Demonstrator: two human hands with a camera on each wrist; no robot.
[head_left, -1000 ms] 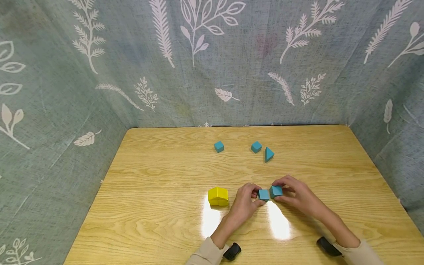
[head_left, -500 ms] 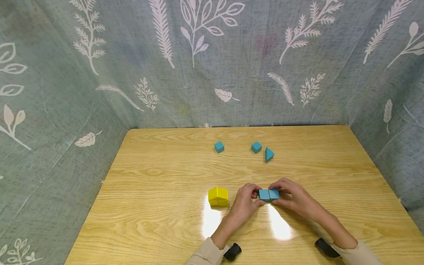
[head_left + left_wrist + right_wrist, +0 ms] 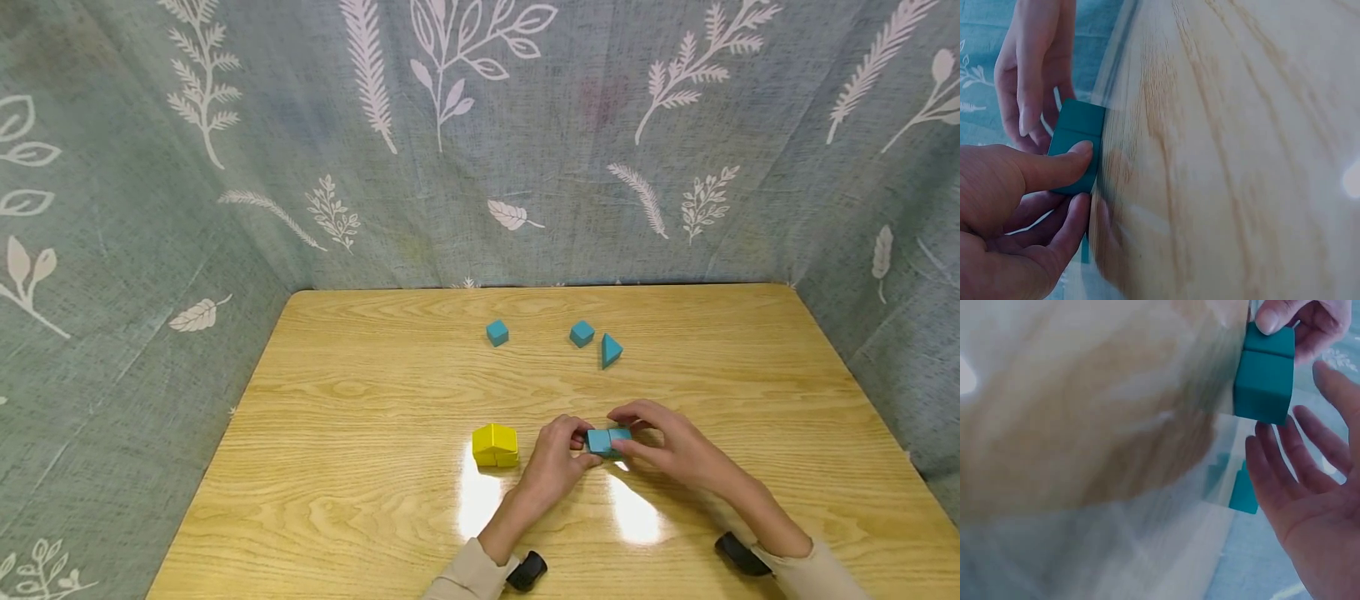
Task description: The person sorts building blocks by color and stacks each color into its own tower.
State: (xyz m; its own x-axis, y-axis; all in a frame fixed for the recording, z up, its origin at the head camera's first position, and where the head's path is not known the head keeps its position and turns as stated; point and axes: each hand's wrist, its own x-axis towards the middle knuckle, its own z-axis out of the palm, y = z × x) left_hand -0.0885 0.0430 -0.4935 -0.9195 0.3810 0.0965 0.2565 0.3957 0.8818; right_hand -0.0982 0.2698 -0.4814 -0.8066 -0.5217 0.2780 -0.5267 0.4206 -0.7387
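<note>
Two teal blue cubes stand side by side on the table, faces together. The left cube (image 3: pixel 597 442) is pinched between the thumb and fingers of my left hand (image 3: pixel 553 457). Around the right cube (image 3: pixel 1263 387) my right hand (image 3: pixel 673 446) is spread, its thumb overlapping that cube in the head view. The right wrist view shows gaps between this cube and the right fingers (image 3: pixel 1302 456), which are loosely bent and hold nothing. In the left wrist view the left thumb (image 3: pixel 1063 167) lies across the left cube's side, hiding part of it.
Left of my hands stands a small yellow block stack (image 3: pixel 495 446) with a peaked top. Farther back lie a blue cube (image 3: pixel 497 333), another blue cube (image 3: pixel 582 334) and a blue triangular block (image 3: pixel 611 351). A patterned curtain (image 3: pixel 420 208) rises behind the wooden table (image 3: pixel 360 500).
My right hand has slid its cube left until it meets the left cube, then loosened its fingers from it. My left hand has stayed in place on its cube.
</note>
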